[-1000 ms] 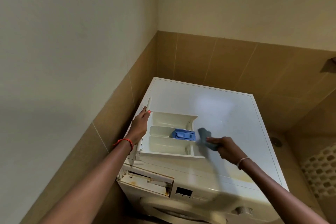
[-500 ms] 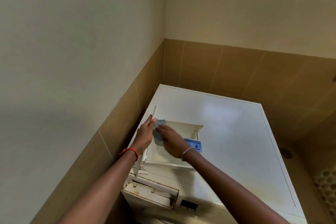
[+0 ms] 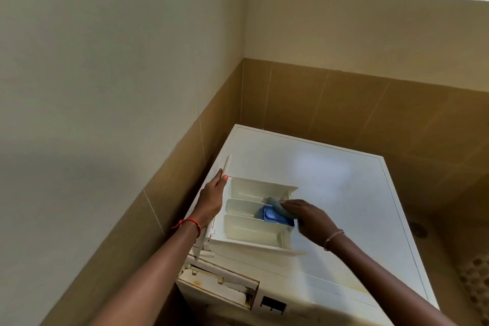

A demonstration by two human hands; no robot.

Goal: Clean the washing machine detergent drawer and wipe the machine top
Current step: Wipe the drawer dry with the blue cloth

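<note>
1. Head view, the scene: the detergent drawer [image 3: 248, 230] is shown pulled free of its empty slot [image 3: 219, 283] and laid at the left front of the machine top [image 3: 344, 193], beside the tiled wall
2. Head view, the hands: the drawer's front panel is gripped by the left hand [image 3: 211, 198], with the fingers [image 3: 223, 178] closed on its edge; a blue-grey cloth [image 3: 277, 206] is held in the right hand [image 3: 309, 217] and pressed onto the blue insert [image 3: 270, 216] at the drawer's far end
3. Handling, as judged: the drawer is taken to be light, stiff, thin-walled plastic, likely slick when wet; the front panel is thought the soundest hold, the thin dividers the weakest; the cloth is soft and limp
4. Count: one drawer, three compartments, one blue insert, one cloth, one machine, two hands
</note>
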